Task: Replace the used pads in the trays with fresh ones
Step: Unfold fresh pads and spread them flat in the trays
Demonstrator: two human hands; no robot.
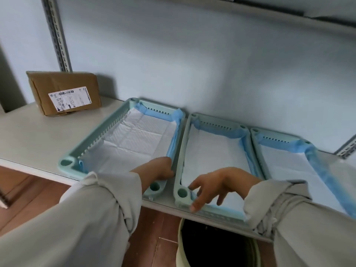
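Three pale green trays sit side by side on the white shelf point(28, 132), long axes running from 6 toward 12 o'clock, each lined with a white pad edged in blue. The left hand point(159, 169) reaches into the left tray point(100, 132) at its near right corner, about 11 o'clock from the person; its fingers are hidden, so its grip cannot be told. The right hand point(215, 186) hovers over the near end of the middle tray point(182, 155), fingers spread and loose, thumb touching the front rim, nearest to that tray's pad point(213, 157). A bin point(217, 245) stands below at 6 o'clock.
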